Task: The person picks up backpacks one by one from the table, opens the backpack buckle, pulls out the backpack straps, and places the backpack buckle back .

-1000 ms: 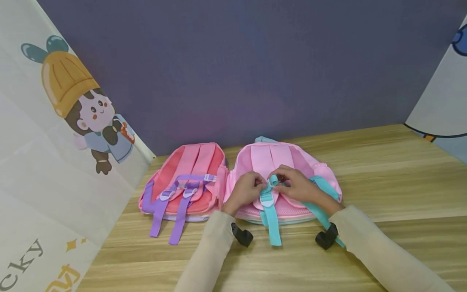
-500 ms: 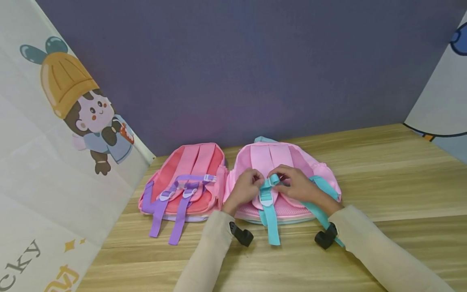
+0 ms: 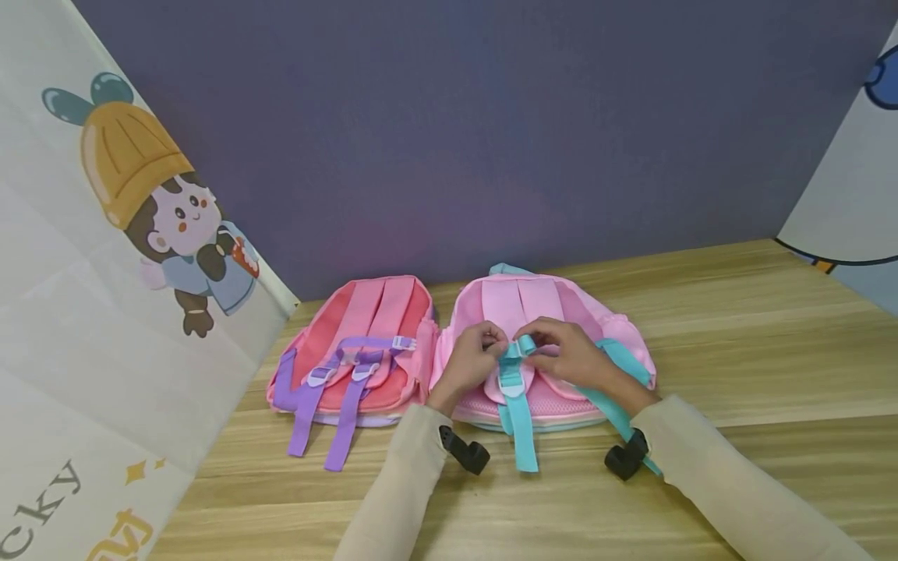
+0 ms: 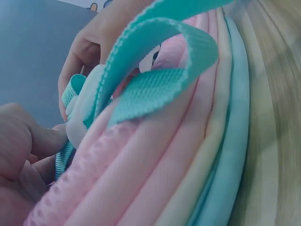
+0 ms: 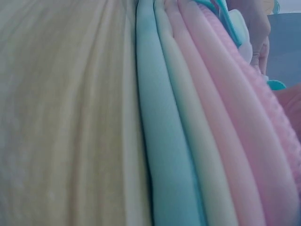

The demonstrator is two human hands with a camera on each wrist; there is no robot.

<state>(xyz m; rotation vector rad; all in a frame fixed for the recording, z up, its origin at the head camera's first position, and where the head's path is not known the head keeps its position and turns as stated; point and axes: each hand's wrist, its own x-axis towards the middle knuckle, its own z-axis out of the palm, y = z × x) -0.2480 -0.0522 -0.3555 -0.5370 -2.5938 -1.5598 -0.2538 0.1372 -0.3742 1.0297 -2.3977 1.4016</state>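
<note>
Near the table's (image 3: 744,358) back edge, on the pink backpack (image 3: 536,300), left hand (image 3: 468,365) and right hand (image 3: 574,354) both pinched the teal strap (image 3: 521,421) near its white buckle (image 3: 511,389), probably mid-adjustment; next likely called for drawing it snug.

A pale pink backpack (image 3: 500,302) is showing turquoise straps (image 3: 523,428); a coral-pink backpack (image 3: 368,318) is showing purple straps (image 3: 344,432) with white buckles (image 3: 403,343). Yellow-tan grain is streaking the desk (image 3: 758,343); slate blue is covering the wall (image 3: 491,140).

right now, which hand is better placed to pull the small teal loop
Probably the right hand: its fingers are at the teal loop, while the left hand is across the strap.
</note>
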